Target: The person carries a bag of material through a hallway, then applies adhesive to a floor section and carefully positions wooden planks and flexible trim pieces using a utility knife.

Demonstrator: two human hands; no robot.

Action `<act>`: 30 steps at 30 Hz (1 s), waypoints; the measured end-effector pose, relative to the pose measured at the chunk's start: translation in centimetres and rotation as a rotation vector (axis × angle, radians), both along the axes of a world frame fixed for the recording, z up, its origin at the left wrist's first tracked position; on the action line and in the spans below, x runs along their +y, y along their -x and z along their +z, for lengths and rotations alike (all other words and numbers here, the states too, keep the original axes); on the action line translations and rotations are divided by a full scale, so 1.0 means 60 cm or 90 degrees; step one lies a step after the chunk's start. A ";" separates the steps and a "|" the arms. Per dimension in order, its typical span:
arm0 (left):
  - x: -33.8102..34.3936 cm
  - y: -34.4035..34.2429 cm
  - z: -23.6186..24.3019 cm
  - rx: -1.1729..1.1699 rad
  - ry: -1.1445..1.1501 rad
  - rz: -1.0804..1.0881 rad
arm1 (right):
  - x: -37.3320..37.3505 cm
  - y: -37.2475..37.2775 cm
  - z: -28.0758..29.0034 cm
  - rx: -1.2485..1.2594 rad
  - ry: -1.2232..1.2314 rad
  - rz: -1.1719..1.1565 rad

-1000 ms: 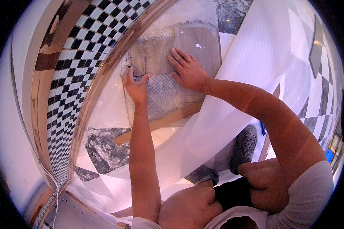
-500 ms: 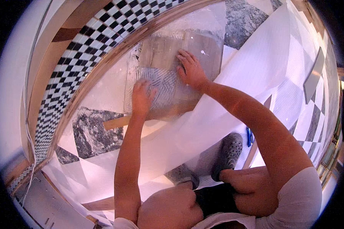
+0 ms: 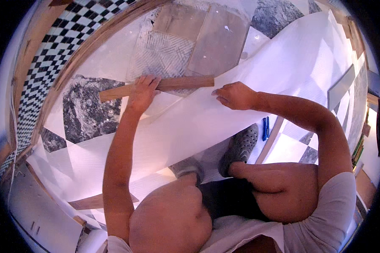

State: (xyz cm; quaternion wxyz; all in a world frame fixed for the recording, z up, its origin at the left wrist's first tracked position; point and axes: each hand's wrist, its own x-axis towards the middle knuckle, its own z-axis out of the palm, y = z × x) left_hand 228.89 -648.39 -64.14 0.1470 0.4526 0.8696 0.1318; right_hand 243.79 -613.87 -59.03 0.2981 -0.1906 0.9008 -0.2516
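My left hand is closed on a flat wooden strip, which lies crosswise at the near side of some wood-look tiles. My right hand is curled just right of the strip's end, over a white foam sheet; whether its fingers pinch anything is hidden. Left of the plain tiles, a patch of grey ridged adhesive shows. The sheet stretches diagonally across the floor, between the tiles and my crouched legs.
A black-and-white mosaic band with wooden trim curves along the left. Marbled checker tiles cover the floor. Beside my grey clog lie a blue tool and a long plank. A grey panel stands at the right.
My left hand has come down from the tiles onto the strip and now grips it. My right hand has left the tiles, moved down and right, and curled. The view has shifted.
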 end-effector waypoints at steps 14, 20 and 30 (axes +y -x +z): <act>-0.006 0.076 0.040 0.025 0.050 -0.123 | -0.023 -0.043 -0.012 0.344 -0.051 0.137; -0.016 0.092 0.044 0.062 0.048 -0.124 | -0.027 0.021 -0.035 0.365 -0.190 0.073; 0.018 0.072 0.047 0.074 -0.006 -0.244 | 0.001 -0.053 0.027 -0.022 -0.052 0.178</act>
